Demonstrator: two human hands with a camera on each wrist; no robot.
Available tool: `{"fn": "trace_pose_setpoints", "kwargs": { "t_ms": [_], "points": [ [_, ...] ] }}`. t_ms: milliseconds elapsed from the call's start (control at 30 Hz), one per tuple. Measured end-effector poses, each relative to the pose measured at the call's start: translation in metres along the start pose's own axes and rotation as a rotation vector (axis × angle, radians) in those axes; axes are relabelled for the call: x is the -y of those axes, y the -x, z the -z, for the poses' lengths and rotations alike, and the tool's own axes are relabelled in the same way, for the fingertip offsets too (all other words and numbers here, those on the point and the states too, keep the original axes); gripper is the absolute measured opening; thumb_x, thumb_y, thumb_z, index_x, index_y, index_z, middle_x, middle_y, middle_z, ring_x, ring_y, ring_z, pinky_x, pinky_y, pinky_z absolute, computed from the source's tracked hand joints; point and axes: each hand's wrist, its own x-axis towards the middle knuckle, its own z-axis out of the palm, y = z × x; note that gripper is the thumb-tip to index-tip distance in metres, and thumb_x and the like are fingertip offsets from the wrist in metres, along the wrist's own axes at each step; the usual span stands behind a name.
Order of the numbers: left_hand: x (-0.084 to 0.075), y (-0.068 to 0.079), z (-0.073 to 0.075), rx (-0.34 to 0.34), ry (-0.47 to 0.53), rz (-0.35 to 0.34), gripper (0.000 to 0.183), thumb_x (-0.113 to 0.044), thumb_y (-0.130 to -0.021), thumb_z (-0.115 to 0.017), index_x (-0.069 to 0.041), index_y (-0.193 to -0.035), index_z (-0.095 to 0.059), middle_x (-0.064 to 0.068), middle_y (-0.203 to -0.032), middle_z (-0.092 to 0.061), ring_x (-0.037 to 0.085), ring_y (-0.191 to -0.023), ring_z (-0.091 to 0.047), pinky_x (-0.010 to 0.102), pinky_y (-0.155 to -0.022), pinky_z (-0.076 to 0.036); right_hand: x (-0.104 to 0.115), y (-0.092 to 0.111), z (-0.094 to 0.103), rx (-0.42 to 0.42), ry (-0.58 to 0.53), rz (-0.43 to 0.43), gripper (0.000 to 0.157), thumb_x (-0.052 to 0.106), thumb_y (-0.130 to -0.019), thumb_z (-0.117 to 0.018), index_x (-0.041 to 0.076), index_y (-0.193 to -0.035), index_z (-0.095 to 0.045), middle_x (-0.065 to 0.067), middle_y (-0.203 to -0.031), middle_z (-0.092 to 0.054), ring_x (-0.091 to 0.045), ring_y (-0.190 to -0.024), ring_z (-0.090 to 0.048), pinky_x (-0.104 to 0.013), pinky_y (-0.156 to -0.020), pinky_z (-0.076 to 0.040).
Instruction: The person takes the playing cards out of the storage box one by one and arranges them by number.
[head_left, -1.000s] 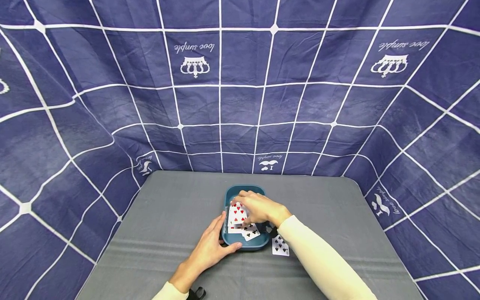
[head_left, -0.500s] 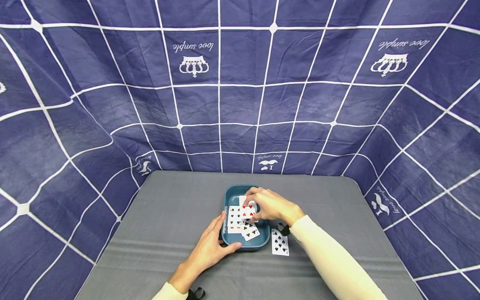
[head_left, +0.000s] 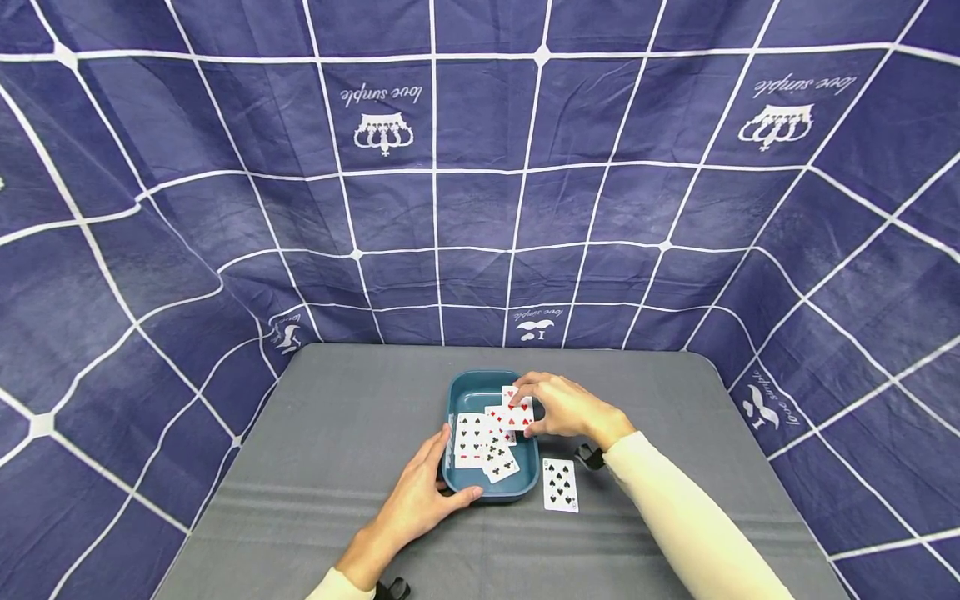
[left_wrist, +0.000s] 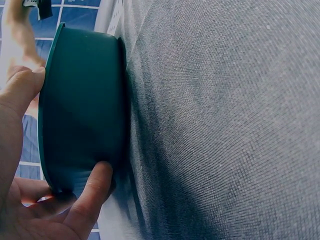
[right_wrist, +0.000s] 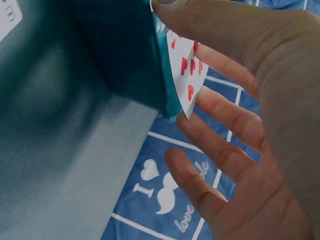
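Observation:
My right hand point(head_left: 570, 407) pinches a red heart playing card point(head_left: 517, 408) between thumb and fingers at the right rim of a blue-green plastic tray point(head_left: 480, 374). In the right wrist view this heart card point(right_wrist: 186, 75) slants over the tray's edge. Several face-up cards lie overlapping in the tray, among them a spade card point(head_left: 468, 433), a diamond card point(head_left: 492, 415) and a club card point(head_left: 501, 464). My left hand point(head_left: 422, 492) holds the tray's near left corner. In the left wrist view, its thumb is on the rim and its fingers against the tray wall point(left_wrist: 82, 110).
An eight of spades point(head_left: 560, 485) lies face up on the grey cloth-covered table point(head_left: 360, 400), just right of the tray. Blue cloth walls point(head_left: 480, 208) with white grid lines stand behind and at both sides.
My right hand has moved right with the heart card, from over the tray's left part to its right rim, uncovering spade and diamond cards. My left hand stays on the tray.

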Motion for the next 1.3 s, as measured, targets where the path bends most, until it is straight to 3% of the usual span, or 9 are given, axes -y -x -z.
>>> {"fn": "trace_pose_setpoints", "kwargs": {
  "t_ms": [433, 1000, 1300],
  "points": [
    [0.001, 0.001, -0.001, -0.008, 0.014, 0.004, 0.124, -0.052, -0.089, -0.103, 0.002, -0.179, -0.039, 0.024, -0.178, -0.050, 0.033, -0.135, -0.072, 0.024, -0.089, -0.071, -0.021, 0.018, 0.003, -0.031, -0.054, -0.049, 0.047, 0.025, -0.090, -0.102, 0.019, -0.133, -0.085, -0.009, -0.161, -0.071, -0.037, -0.146, -0.071, -0.061, -0.122, -0.060],
    [0.001, 0.001, -0.002, -0.013, 0.011, 0.001, 0.124, -0.051, -0.088, -0.104, 0.003, -0.179, -0.039, 0.025, -0.179, -0.049, 0.035, -0.137, -0.071, 0.023, -0.089, -0.071, -0.052, 0.036, -0.008, -0.083, -0.122, -0.052, 0.046, 0.019, -0.088, -0.102, 0.016, -0.131, -0.085, -0.016, -0.155, -0.074, -0.042, -0.145, -0.071, -0.065, -0.126, -0.057],
    [0.001, 0.001, -0.001, -0.008, 0.002, 0.002, 0.124, -0.052, -0.088, -0.104, 0.001, -0.180, -0.038, 0.025, -0.178, -0.050, 0.034, -0.132, -0.073, 0.024, -0.089, -0.070, -0.060, 0.040, -0.017, -0.043, -0.132, -0.084, 0.046, 0.019, -0.089, -0.102, 0.015, -0.131, -0.086, -0.015, -0.156, -0.073, -0.042, -0.146, -0.070, -0.065, -0.127, -0.056]
  ]
}}
